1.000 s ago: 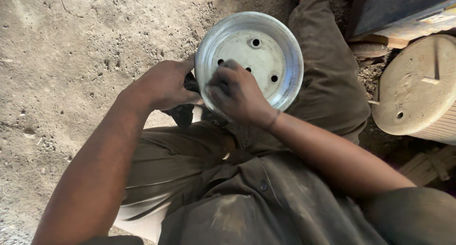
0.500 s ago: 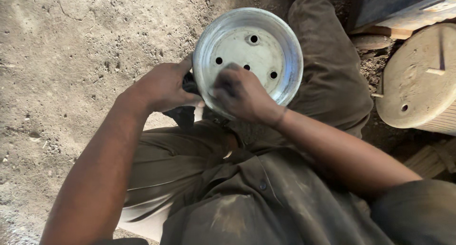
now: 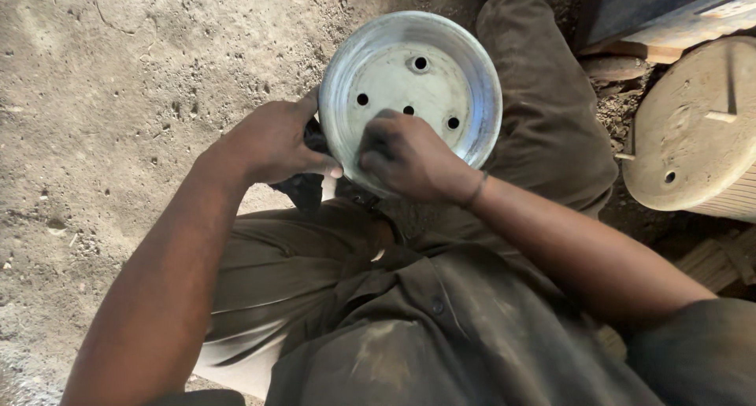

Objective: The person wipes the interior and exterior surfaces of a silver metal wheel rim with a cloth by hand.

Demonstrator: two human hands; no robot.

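Note:
A round silver metal dish (image 3: 409, 75) with a raised rim and several small holes in its flat face rests on my lap, over my olive trousers. My left hand (image 3: 272, 142) grips its left rim, thumb on the edge, with a dark object partly hidden under the palm. My right hand (image 3: 409, 158) presses into the dish's lower face with its fingers curled; what lies under the fingertips is hidden.
Dusty, pitted concrete floor (image 3: 118, 83) spreads to the left. A round tan lid (image 3: 701, 130) with a small hole lies at the right, beside rubble and wooden boards (image 3: 669, 28) at the top right.
The view has shifted slightly. My right hand has moved a little across the lower face of the dish; the left hand keeps its hold on the rim.

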